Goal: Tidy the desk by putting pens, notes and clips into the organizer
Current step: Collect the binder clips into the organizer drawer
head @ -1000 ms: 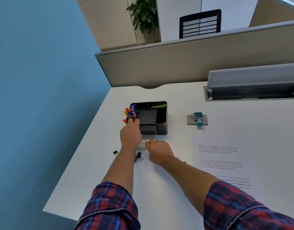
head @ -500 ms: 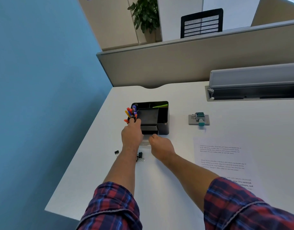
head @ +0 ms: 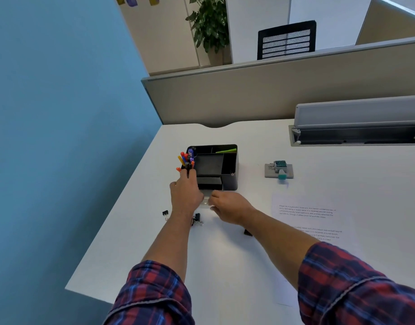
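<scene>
Organizer just beyond both hands, left grip pinching black pen, right grip state unclear.

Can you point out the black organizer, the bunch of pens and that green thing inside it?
black organizer (head: 230, 181): head view, on its front right wall.
bunch of pens (head: 186, 159): head view, on the coloured caps.
green thing (head: 226, 150): head view, on its middle, in the back compartment.
</scene>
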Demonstrator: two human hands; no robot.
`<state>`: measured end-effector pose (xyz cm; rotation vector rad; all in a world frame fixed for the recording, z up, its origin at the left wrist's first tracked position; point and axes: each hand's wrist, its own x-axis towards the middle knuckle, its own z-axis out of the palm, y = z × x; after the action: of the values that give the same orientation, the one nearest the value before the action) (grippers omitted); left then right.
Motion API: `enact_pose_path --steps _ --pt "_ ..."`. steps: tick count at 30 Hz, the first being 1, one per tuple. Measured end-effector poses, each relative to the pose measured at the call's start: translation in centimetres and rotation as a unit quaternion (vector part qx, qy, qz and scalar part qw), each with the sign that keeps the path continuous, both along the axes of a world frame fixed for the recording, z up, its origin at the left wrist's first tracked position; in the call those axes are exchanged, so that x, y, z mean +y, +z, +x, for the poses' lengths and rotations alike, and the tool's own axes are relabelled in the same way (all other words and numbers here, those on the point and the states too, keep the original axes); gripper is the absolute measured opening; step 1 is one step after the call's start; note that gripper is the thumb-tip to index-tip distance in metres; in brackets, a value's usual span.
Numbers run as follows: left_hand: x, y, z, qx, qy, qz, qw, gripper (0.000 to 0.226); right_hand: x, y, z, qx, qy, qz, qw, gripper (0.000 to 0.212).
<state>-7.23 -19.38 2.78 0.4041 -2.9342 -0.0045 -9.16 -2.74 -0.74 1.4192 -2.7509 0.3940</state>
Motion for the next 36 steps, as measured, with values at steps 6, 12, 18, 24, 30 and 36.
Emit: enact_pose_path --steps 6,12,18,24,30,36 --pt "-0.8 -0.9 3.9 -0.099 -0.007 0.016 0.995 0.059 -2.6 -1.1 2.1 -0.062 0.032 0.065 0.995 0.063" --pt "-3.0 -3.3 8.8 -0.206 -0.008 0.091 0.974 0.054 -3.1 -2.0 3.0 -0.018 0.075 0.152 0.985 0.066" --pt "-2.1 -4.3 8.3 -0.174 -0.002 0.121 0.977 0.03 -2.6 -1.6 2.8 -0.013 0.063 0.129 0.989 0.043" --pt "-1.3 -3.9 6.8 -0.187 -0.029 0.101 0.977 0.026 -2.0 -2.0 2.7 -0.016 0.051 0.085 0.995 0.033" --pt "-1.0 -3.5 5.7 -0.203 -0.054 0.092 0.973 0.019 -1.8 -2.2 2.9 -0.045 0.023 0.077 0.996 0.028" --pt "-1.0 -2.7 5.3 -0.227 -0.051 0.1 0.967 0.012 -2.1 -1.4 2.7 -0.074 0.014 0.078 0.994 0.029"
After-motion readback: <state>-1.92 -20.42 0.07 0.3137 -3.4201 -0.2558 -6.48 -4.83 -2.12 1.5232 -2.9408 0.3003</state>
